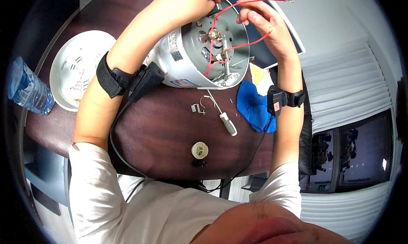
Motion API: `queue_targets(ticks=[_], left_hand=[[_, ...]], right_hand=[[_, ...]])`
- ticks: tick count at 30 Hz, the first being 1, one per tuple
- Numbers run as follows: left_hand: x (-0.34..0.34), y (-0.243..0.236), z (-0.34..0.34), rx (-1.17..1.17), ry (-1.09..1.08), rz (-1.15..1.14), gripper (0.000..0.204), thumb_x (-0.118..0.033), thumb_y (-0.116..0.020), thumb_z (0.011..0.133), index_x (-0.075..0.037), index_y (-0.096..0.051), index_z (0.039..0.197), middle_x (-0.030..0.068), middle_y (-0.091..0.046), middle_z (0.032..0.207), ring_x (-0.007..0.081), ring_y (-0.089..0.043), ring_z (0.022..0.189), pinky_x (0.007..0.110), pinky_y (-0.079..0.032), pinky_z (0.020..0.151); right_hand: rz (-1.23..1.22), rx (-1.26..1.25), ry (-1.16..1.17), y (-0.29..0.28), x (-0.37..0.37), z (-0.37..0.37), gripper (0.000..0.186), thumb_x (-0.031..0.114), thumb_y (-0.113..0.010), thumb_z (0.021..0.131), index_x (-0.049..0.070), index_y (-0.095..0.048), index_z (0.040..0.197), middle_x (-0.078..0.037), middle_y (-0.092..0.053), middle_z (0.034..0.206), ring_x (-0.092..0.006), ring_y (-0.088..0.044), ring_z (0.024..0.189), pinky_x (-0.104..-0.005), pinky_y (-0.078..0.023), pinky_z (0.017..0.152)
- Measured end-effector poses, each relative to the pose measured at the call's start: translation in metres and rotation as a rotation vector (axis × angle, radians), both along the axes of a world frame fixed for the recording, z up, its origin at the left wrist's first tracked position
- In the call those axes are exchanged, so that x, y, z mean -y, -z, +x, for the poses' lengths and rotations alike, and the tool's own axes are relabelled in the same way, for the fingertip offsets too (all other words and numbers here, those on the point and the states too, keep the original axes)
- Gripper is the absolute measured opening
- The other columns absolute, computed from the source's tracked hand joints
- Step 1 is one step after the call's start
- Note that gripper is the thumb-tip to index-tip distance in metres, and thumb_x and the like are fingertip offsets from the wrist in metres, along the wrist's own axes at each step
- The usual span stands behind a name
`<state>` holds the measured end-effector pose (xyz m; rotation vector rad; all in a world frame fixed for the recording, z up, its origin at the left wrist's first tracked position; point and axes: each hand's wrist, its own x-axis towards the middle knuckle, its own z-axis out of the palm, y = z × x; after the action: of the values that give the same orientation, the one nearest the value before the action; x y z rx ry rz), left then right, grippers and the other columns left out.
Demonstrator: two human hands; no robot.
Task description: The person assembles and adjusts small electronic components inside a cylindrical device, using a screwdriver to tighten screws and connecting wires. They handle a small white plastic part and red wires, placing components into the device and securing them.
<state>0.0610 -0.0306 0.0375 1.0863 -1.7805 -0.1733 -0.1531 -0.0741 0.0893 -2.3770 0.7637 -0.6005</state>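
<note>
A white, drum-shaped appliance housing (172, 59) lies on its side with its hollow end facing right. Inside it are a grey metal plate, terminals and red wires (250, 43) whose loose ends stick out to the right. My left hand (208, 1) reaches over the top of the housing, fingers closed by a dark part at the upper rim. What those fingers pinch is hidden. My right hand (267, 25) is at the right side of the opening, thumb and fingers curled near the rim. The red wires cross in front of it; its grip is unclear.
On the brown table (157, 125) lie a screwdriver (228, 124), a small metal bracket (197, 109), screws, a round cream cap (199, 150) and a blue cloth (253, 106). A white round cover (83, 69) and a water bottle (29, 86) stand left. Cables trail from both wristbands.
</note>
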Motion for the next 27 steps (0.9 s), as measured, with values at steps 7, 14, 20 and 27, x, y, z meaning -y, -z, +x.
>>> queue_targets(ticks=[7, 14, 20, 27], left_hand=[[0.007, 0.002, 0.003, 0.065, -0.002, -0.058, 0.019, -0.010, -0.055, 0.081, 0.001, -0.067, 0.093, 0.0158, -0.063, 0.092, 0.0278, -0.060, 0.084, 0.034, -0.048, 0.077], [-0.007, -0.006, 0.002, -0.074, 0.021, 0.063, 0.019, -0.009, -0.055, 0.076, 0.001, -0.068, 0.085, 0.0228, -0.063, 0.085, 0.0352, -0.063, 0.083, 0.040, -0.050, 0.077], [0.002, -0.001, 0.002, -0.013, -0.013, -0.013, 0.020, -0.009, -0.052, 0.076, 0.001, -0.069, 0.081, 0.0230, -0.063, 0.081, 0.0368, -0.063, 0.082, 0.041, -0.050, 0.076], [0.004, -0.001, 0.003, -0.037, 0.005, 0.015, 0.020, -0.009, -0.051, 0.076, 0.001, -0.068, 0.081, 0.0234, -0.063, 0.083, 0.0376, -0.063, 0.082, 0.041, -0.050, 0.076]], right_hand=[[0.055, 0.164, -0.094, -0.005, 0.004, 0.005, 0.029, 0.025, -0.060, 0.090, 0.002, -0.063, 0.107, -0.005, -0.063, 0.083, -0.0115, -0.057, 0.079, -0.0248, -0.043, 0.075], [0.138, 0.215, -0.101, -0.004, 0.004, 0.009, 0.034, 0.031, -0.057, 0.092, -0.001, -0.063, 0.102, -0.006, -0.061, 0.080, -0.0135, -0.057, 0.078, -0.0259, -0.044, 0.074], [0.289, 0.298, 0.013, 0.000, 0.015, 0.009, 0.037, 0.037, -0.055, 0.092, 0.001, -0.063, 0.096, -0.004, -0.058, 0.078, -0.0118, -0.055, 0.074, -0.0240, -0.043, 0.066], [0.324, 0.305, -0.027, -0.004, 0.013, 0.012, 0.038, 0.037, -0.051, 0.094, 0.001, -0.062, 0.097, -0.006, -0.061, 0.082, -0.0116, -0.056, 0.072, -0.0233, -0.043, 0.060]])
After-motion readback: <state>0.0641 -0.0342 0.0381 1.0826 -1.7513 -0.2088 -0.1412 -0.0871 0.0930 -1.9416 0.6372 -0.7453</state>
